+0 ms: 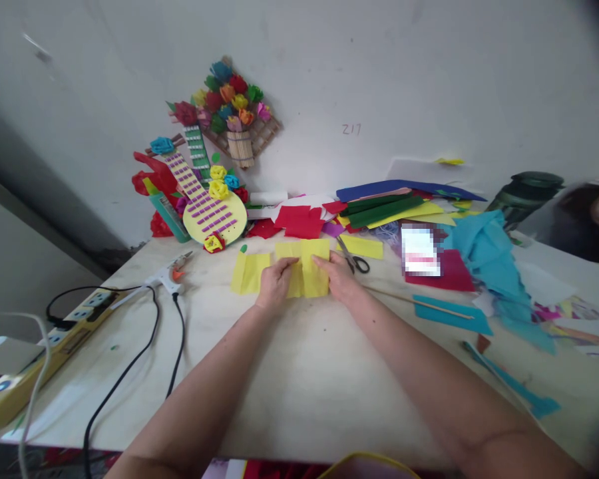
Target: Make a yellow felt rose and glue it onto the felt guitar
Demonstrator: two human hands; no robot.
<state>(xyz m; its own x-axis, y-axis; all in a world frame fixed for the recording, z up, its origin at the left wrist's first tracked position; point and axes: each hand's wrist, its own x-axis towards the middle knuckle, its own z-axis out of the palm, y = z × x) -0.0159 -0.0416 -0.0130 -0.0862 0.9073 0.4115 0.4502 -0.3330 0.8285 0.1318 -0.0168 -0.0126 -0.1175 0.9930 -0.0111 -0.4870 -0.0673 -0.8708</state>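
My left hand (274, 283) and my right hand (340, 278) rest on the table, both pinching a sheet of yellow crepe paper (310, 269) that lies flat between them. The left fingers grip its left part, and the right fingers hold its right edge. Another yellow piece (247, 273) lies just left of my left hand, and a third yellow piece (364, 246) sits behind the scissors (353, 259), which lie close to my right hand.
A glue gun (172, 274) with black cords and a yellow power strip (40, 346) lie at left. A paper guitar (204, 209) and a flower craft (232, 113) lean on the wall. Coloured sheets (394, 206), teal paper (489, 259) and a thin wooden stick (419, 303) cover the right.
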